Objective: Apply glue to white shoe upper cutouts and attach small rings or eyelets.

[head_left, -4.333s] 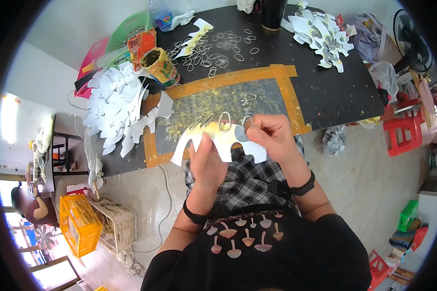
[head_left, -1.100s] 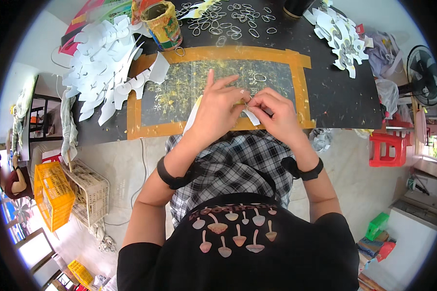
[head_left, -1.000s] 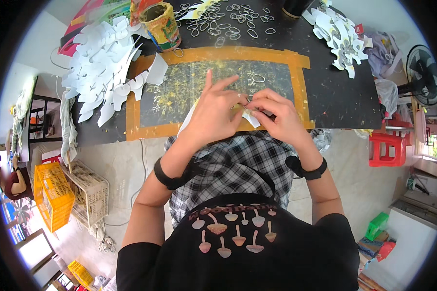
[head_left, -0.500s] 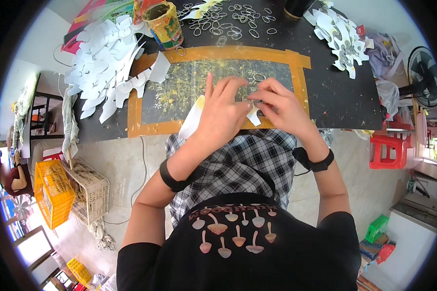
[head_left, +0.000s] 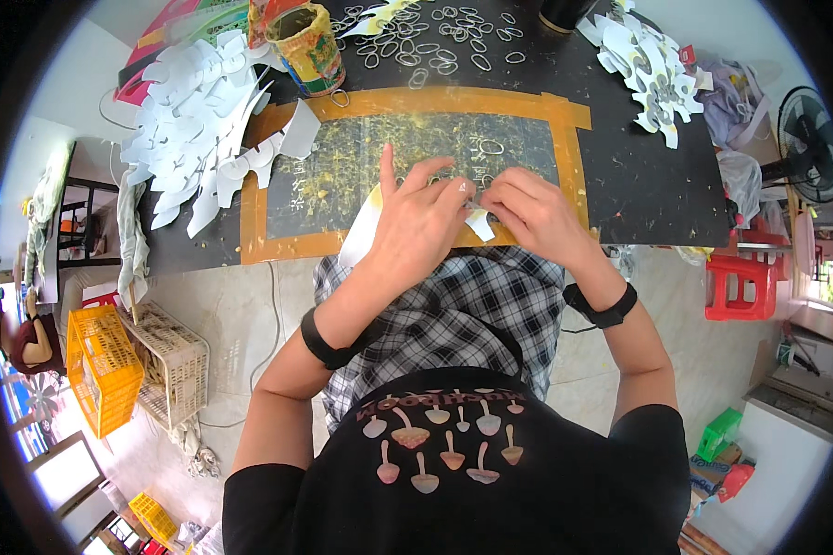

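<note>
My left hand (head_left: 416,222) is over a white cut-out piece (head_left: 359,231) with a yellow patch at the front of the work mat (head_left: 342,199). Its thumb and forefinger close on the piece's narrow end, while another finger points up. My right hand (head_left: 539,215) meets it there, fingertips pinched together at the same spot. A white tab (head_left: 478,225) shows between the two hands. Whatever small part the fingertips hold besides the piece is covered. One oval metal ring (head_left: 492,146) lies on the mat just beyond my right hand.
A heap of white cut-outs (head_left: 199,120) covers the table's left side, next to a glue-smeared tub (head_left: 311,55). Several oval rings (head_left: 426,42) are scattered at the back. Yellow-stained pieces (head_left: 652,79) are piled at the right. A fan (head_left: 810,148) stands beyond the right edge.
My hands have closed in on each other, the fingertips now meeting over the white piece. The right hand has moved slightly down and its fingers have drawn together.
</note>
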The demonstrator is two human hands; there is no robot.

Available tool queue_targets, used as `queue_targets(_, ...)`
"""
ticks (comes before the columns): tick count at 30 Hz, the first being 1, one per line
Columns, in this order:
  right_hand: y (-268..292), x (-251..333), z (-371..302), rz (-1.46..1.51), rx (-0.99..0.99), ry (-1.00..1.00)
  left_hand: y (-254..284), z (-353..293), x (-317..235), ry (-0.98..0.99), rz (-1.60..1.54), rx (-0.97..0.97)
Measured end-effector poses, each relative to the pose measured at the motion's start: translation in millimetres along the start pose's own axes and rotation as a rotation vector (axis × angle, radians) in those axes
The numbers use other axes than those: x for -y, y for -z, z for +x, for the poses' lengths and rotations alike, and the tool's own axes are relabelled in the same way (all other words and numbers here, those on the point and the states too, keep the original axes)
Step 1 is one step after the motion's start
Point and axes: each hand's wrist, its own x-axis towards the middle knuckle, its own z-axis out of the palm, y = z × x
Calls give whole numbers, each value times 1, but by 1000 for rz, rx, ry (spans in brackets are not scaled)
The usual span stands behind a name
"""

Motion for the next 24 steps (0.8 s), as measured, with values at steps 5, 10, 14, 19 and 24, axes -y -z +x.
queue_targets(5,2,2,-3,111,-14,-75,0,-5,4,-67,48,-31)
queue_targets(10,2,0,2,15,-5,55,1,-5,3,-55,52,-54)
queue_targets(14,-1,-9,0,-31,-4,109,-1,-7,6,-94,63,-49)
queue_targets(19,2,-5,-2,-100,44,89,4,-8,4,-67,24,-49)
queue_targets(24,5,-2,-3,10,8,31,6,-10,0,-78,53,9)
